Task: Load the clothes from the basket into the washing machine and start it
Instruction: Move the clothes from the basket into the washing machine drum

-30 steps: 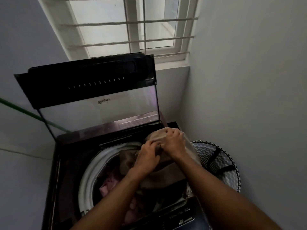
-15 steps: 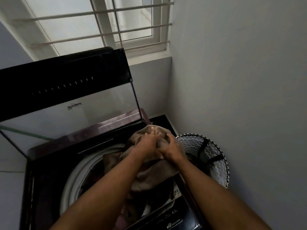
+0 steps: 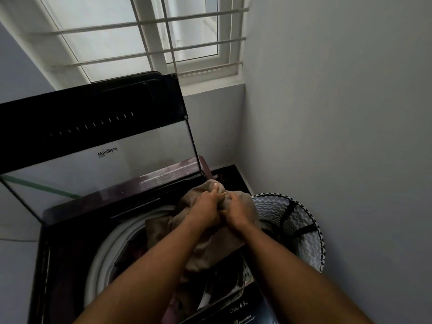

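A dark top-loading washing machine point(image 3: 65, 230) stands in front of me with its glass lid point(image 3: 93, 141) raised. Its white drum rim point(image 3: 102, 249) shows dark and pinkish clothes inside. My left hand point(image 3: 205, 211) and my right hand point(image 3: 238, 211) grip a bunched brown garment point(image 3: 210, 253) side by side above the drum's right edge. The cloth hangs down from my hands into the drum. A laundry basket point(image 3: 301, 232) with a wavy grey lining and a black-and-white rim stands to the right of the machine; what lies inside it is hidden.
A grey wall point(image 3: 339, 136) closes in right beside the basket. A barred window point(image 3: 152, 36) sits behind the raised lid. The machine's control panel point(image 3: 243, 312) with "6.5" printed on it lies at the front edge under my right arm.
The view has swung right, then back a little to the left. Both hands stay clenched on the brown garment and have drawn tighter together over the drum's right edge.
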The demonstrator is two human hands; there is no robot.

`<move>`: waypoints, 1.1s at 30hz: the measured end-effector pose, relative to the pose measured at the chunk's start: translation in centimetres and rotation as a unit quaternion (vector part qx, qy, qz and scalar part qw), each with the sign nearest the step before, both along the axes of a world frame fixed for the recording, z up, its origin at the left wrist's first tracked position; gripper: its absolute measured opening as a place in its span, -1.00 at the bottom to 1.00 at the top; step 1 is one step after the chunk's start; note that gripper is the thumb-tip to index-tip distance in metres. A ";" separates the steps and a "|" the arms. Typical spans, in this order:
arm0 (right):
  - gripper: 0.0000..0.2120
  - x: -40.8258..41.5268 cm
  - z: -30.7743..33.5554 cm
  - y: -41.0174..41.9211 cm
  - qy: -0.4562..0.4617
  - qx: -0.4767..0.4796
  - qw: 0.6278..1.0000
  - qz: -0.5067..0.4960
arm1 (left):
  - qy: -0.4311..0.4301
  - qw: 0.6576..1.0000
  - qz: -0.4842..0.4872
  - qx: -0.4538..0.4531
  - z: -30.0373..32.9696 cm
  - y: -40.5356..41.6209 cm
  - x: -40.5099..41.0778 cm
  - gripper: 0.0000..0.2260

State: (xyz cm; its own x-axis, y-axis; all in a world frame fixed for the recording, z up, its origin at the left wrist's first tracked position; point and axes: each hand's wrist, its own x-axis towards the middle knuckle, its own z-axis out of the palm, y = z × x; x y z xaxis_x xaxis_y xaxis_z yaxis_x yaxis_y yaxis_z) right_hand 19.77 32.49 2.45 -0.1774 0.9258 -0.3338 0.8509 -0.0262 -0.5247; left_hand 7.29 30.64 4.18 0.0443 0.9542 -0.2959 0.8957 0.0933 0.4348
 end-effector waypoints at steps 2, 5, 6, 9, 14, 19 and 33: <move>-0.58 -0.6 0.8 -0.4 -0.014 -0.008 1.000 0.002 | -0.016 1.000 0.019 0.009 -0.1 -0.6 0.1 -0.50; -0.69 -1.6 2.0 -0.8 -0.012 -0.003 1.000 0.007 | -0.067 0.993 0.077 0.055 -1.1 -1.7 -0.3 -0.63; -0.71 -2.0 2.5 -1.0 -0.007 0.009 1.000 0.013 | -0.079 0.990 0.097 0.068 -0.4 -2.5 -0.3 -0.66; -0.74 -3.3 3.3 -1.5 0.022 0.030 0.999 0.032 | -0.074 0.981 0.161 0.084 0.5 -4.5 -1.0 -0.79; -0.93 -6.5 5.1 -2.4 0.068 0.045 0.995 0.064 | -0.145 0.948 0.269 0.085 2.1 -7.3 -4.5 -0.78; -0.87 -10.7 7.0 -4.0 0.117 0.056 0.987 0.099 | -0.203 0.926 0.312 0.060 4.1 -9.4 -9.6 -0.69; -0.49 -16.9 -1.7 -12.3 0.062 -0.151 0.963 0.214 | -0.065 0.949 0.270 -0.146 -2.6 -18.7 -15.9 -0.48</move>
State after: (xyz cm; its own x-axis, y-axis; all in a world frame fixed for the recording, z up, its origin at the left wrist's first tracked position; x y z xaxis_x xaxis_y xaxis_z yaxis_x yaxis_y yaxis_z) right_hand 2.88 20.23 0.74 -0.5777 0.6226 -0.5278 0.7486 0.1465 -0.6466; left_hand -8.60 11.96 1.55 -0.3744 0.7259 -0.5769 0.6232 0.6577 0.4231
